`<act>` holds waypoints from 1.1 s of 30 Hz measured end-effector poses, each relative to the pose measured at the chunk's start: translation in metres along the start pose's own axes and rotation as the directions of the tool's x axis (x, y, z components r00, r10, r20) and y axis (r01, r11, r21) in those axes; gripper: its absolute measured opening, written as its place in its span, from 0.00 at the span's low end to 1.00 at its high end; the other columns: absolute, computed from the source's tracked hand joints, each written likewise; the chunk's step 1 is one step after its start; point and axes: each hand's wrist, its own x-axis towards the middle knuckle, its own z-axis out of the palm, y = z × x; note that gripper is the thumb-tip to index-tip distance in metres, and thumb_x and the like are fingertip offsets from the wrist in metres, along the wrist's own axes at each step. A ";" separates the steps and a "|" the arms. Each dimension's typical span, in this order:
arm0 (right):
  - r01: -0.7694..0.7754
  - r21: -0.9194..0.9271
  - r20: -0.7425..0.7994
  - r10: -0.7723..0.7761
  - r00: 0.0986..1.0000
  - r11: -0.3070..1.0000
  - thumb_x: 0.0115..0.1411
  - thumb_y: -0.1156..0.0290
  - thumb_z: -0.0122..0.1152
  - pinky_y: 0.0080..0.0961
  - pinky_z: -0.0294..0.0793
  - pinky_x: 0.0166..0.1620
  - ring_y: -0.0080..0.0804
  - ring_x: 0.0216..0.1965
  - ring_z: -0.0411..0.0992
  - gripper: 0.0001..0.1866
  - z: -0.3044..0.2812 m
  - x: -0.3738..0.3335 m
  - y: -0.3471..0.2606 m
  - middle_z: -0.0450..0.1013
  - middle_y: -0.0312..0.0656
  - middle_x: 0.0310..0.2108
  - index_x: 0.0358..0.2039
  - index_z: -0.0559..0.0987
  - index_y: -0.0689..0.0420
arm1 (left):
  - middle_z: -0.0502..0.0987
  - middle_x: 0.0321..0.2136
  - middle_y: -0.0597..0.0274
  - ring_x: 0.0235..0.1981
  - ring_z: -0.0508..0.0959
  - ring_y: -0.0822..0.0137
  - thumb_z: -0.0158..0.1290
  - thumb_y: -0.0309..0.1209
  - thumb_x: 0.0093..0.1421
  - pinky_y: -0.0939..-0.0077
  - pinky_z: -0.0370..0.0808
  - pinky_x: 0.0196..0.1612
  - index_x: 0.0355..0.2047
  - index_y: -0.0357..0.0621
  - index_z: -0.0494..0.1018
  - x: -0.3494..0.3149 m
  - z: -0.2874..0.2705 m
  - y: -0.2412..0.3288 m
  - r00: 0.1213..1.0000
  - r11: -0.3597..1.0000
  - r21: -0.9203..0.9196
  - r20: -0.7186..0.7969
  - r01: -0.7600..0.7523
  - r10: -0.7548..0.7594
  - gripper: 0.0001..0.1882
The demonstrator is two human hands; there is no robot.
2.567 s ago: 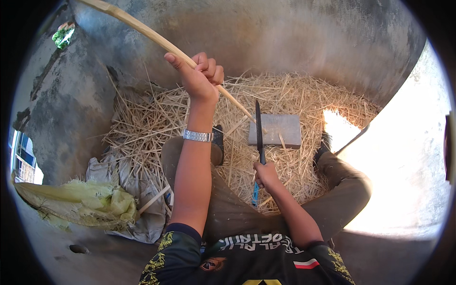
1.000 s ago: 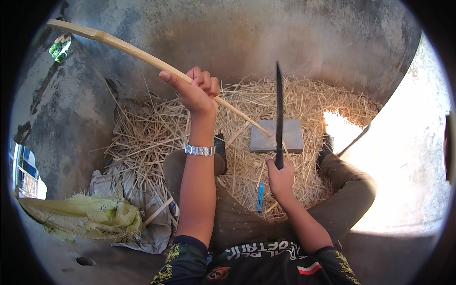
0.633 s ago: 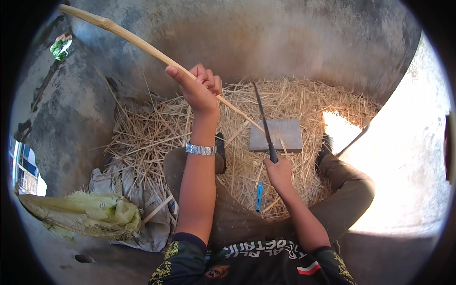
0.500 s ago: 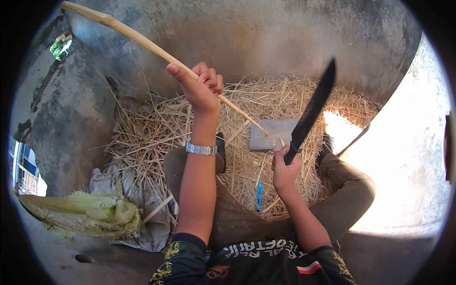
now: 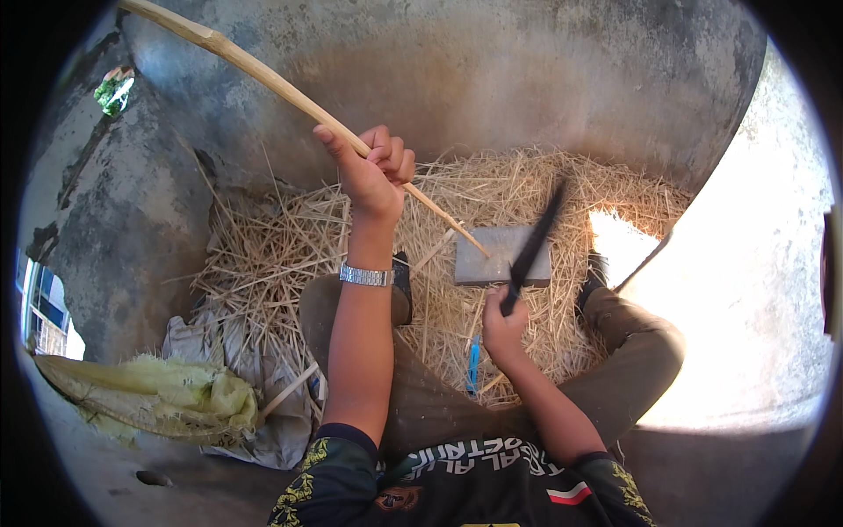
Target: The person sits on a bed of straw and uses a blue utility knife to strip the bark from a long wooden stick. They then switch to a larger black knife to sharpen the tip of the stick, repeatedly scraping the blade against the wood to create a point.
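My left hand [image 5: 373, 171] is wrapped round a long, pale wooden stick [image 5: 263, 75] that slants from the upper left down to the right. Its thinner lower end meets a grey rectangular block [image 5: 479, 272] lying on the shavings. In my right hand [image 5: 505, 325] is a large knife with a long black blade [image 5: 537, 241], its fist closed on the handle. The blade points up and away, above the block's right part, and is slightly blurred. A gap separates the blade from the stick.
Pale strips and shavings [image 5: 281, 237] cover the floor between and beyond my legs. A strip of blue plastic [image 5: 473, 364] lies among them. At left are a torn yellow-green sack [image 5: 176, 395] and a greyish sheet [image 5: 281, 430]. A curved concrete wall [image 5: 492, 79] rises beyond.
The knife has swung down and to the left, nearer the stick's lower end. My left hand and the stick have hardly moved.
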 end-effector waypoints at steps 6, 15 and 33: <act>-0.239 -0.454 0.139 0.333 0.932 0.858 0.58 0.67 0.59 0.23 0.60 0.18 0.21 0.13 0.63 0.16 -0.022 0.031 -0.004 0.65 0.35 0.12 0.15 0.70 0.59 | 0.44 0.09 0.75 0.12 0.42 0.76 0.27 0.83 0.49 0.77 0.40 0.17 0.14 0.54 0.47 0.001 -0.014 0.006 0.995 0.999 -0.017 -0.089 -0.048 0.047 0.42; -0.363 -0.295 0.211 0.431 0.878 0.884 0.56 0.66 0.58 0.27 0.63 0.21 0.25 0.15 0.64 0.18 -0.011 0.001 0.032 0.66 0.37 0.12 0.13 0.70 0.61 | 0.45 0.09 0.76 0.12 0.41 0.77 0.29 0.84 0.48 0.77 0.40 0.16 0.14 0.55 0.48 -0.002 -0.012 0.001 0.972 0.997 -0.069 0.235 0.035 -0.018 0.42; -0.568 -0.129 0.324 0.576 0.751 0.813 0.58 0.69 0.61 0.21 0.52 0.15 0.19 0.09 0.53 0.14 -0.016 0.013 0.001 0.58 0.30 0.11 0.19 0.67 0.53 | 0.45 0.10 0.76 0.13 0.41 0.77 0.28 0.84 0.48 0.76 0.39 0.17 0.14 0.54 0.47 -0.003 -0.011 0.006 0.984 0.996 -0.086 0.178 0.014 0.001 0.43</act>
